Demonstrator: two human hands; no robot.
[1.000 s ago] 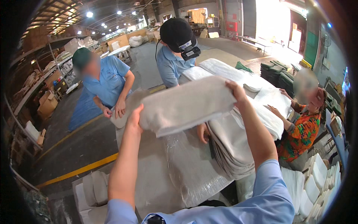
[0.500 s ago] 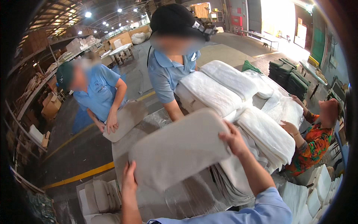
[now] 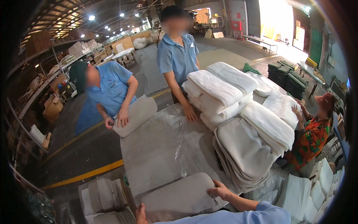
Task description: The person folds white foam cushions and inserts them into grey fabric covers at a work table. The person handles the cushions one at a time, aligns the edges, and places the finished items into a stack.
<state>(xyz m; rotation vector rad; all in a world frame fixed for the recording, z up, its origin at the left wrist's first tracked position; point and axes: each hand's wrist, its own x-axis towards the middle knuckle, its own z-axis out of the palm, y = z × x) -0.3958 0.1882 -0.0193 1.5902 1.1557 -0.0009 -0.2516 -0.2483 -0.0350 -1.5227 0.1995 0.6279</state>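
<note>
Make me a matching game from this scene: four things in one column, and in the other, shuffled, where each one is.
Things
1. Wearer's left hand
2. Wearer's right hand
3. Yellow line
4. Dark green stacks

Places
A. Beyond the white pads
B. At the right end of the nearest grey pad
C. On the floor, left of the table
D. At that grey pad's left end

Pairs: 1-D, 2-B, 3-C, 4-A
</note>
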